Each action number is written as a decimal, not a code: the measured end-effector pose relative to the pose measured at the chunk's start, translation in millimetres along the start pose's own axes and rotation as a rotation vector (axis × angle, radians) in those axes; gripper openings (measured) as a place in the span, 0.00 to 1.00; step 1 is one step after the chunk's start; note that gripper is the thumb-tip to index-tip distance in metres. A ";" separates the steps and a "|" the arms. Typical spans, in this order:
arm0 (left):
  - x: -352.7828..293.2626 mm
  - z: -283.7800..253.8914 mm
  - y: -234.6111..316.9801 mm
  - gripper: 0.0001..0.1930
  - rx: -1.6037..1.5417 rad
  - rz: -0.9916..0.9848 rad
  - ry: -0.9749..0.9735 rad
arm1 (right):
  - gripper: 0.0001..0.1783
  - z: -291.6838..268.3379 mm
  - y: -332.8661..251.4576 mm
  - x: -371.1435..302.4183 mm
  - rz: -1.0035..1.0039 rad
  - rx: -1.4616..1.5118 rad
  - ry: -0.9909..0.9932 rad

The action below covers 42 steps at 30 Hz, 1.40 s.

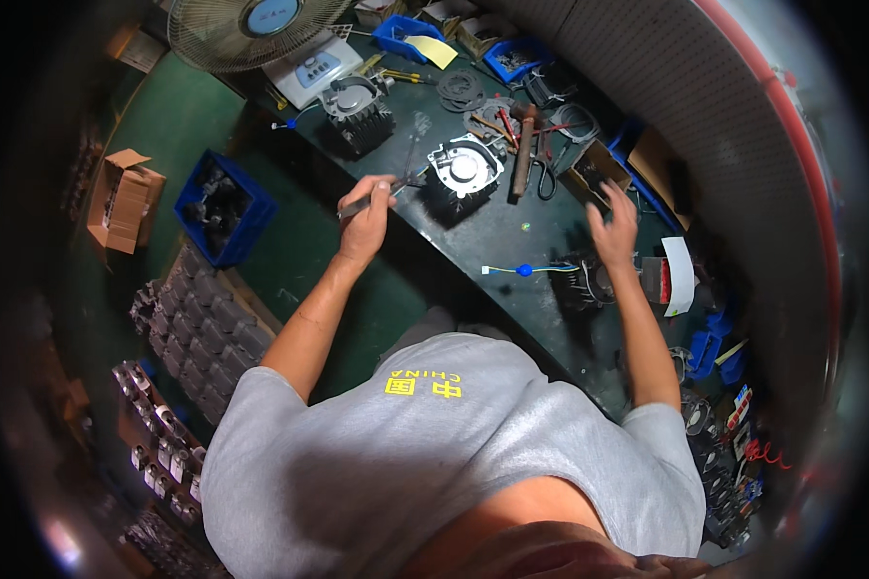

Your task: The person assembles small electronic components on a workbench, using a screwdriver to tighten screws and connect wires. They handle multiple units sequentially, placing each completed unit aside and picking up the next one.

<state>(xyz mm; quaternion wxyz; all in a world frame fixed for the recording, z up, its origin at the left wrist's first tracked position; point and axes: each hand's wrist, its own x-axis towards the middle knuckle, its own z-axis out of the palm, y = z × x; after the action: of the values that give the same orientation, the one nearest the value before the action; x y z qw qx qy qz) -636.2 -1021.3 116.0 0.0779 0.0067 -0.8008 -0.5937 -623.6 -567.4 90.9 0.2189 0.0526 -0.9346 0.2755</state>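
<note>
My left hand is closed around a slim dark tool at the bench's near edge; its exact kind is not clear. Just to its right stands a black finned housing with a round silver motor-like part on top. A thin wire shows between that hand and the housing. My right hand is stretched out with fingers apart and holds nothing that I can see. Its fingertips are at the edge of a small cardboard box with dark small parts inside. Below it lies another dark unit with a wire and blue bead.
A hammer, scissors and coiled cables lie at the back of the dark bench. Another finned unit sits by a fan. On the floor at left are a blue crate and an open carton.
</note>
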 end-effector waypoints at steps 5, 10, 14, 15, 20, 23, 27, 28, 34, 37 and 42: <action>35.8 28.5 4.5 0.16 -0.034 -0.010 -0.042 | 0.32 124.2 -61.0 87.1 -0.155 0.173 -0.064; 59.3 40.1 5.5 0.16 0.099 -0.063 -0.158 | 0.26 185.3 -85.1 118.1 -0.086 0.129 -0.451; 69.1 45.4 14.4 0.17 0.417 0.059 -0.160 | 0.20 190.4 -97.4 102.3 0.006 0.059 -0.353; 71.9 47.9 18.3 0.18 0.506 0.102 -0.165 | 0.20 187.9 -100.2 99.0 0.014 0.035 -0.346; 84.1 60.5 25.3 0.17 0.510 -0.024 -0.224 | 0.19 178.4 -99.5 94.3 0.031 0.034 -0.319; 93.4 64.5 28.3 0.18 0.563 -0.032 -0.255 | 0.18 180.9 -95.4 92.5 0.029 0.077 -0.300; 108.7 71.4 34.6 0.19 0.653 -0.031 -0.274 | 0.17 182.0 -97.2 91.3 0.046 0.098 -0.299; 110.7 73.7 38.1 0.19 0.656 -0.040 -0.279 | 0.17 182.5 -96.3 91.4 0.044 0.098 -0.298; 94.3 74.4 33.8 0.18 0.622 -0.030 -0.256 | 0.18 181.2 -96.8 90.6 0.063 0.093 -0.301; 45.4 80.2 23.0 0.11 0.505 0.097 -0.161 | 0.18 180.0 -99.4 89.4 0.073 0.083 -0.306; 2.3 94.6 1.4 0.10 0.554 0.321 -0.091 | 0.17 183.6 -98.5 90.0 0.084 0.091 -0.294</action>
<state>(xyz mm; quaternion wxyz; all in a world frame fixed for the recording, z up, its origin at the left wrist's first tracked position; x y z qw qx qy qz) -651.0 -931.2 90.8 0.1299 -0.1255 -0.9255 -0.3330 -752.7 -747.2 40.6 0.0655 0.0632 -0.9444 0.3161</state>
